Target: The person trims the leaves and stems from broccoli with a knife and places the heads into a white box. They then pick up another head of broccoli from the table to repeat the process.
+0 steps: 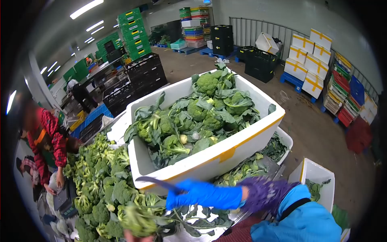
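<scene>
My right hand (201,194), in a blue glove, grips a curved knife (159,182) with its blade pointing left. Low in the view, my left hand (139,237) is mostly cut off by the frame edge, its fingers at a motion-blurred broccoli head (139,220). Cut leaves (201,224) lie on the work surface beneath my right hand. A pile of broccoli (100,189) spreads to the left. Behind the knife, a large white foam box (209,159) with yellow tape stands tilted, holding leafy broccoli heads (197,109).
At the left, a person in a red checked sleeve (52,133) handles wrapped produce beside a scale (62,197). Another white box (296,173) with leaves stands at the right. Black crates (147,72), green crates (135,36) and taped foam boxes (316,64) are stacked farther back.
</scene>
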